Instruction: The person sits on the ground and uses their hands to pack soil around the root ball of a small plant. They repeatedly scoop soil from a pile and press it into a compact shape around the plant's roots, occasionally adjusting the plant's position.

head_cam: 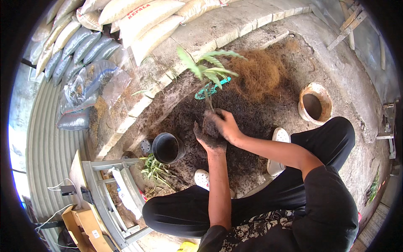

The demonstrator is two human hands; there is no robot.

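A leafy green plant (214, 67) rises from a dark root ball (210, 126) between my hands. Soil covers my left hand (211, 138), which cups the root ball from below and the left. My right hand (228, 124) lies against its right side near the stem base, its fingers slightly blurred. Beneath them spreads a heap of dark soil (245, 123). Just beyond the stem, a turquoise hand trowel (217, 88) rests on the soil, partly covered by leaves. A black plastic pot (166, 148) stands to the left of my hands.
Brown coconut fibre (261, 74) is piled behind the soil. At right stands a dirty pale pot (315, 104). Cut leafy stems (156, 170) lie beside a grey metal-framed stool (110, 189). Filled sacks (151, 19) are stacked along the raised concrete kerb (217, 34).
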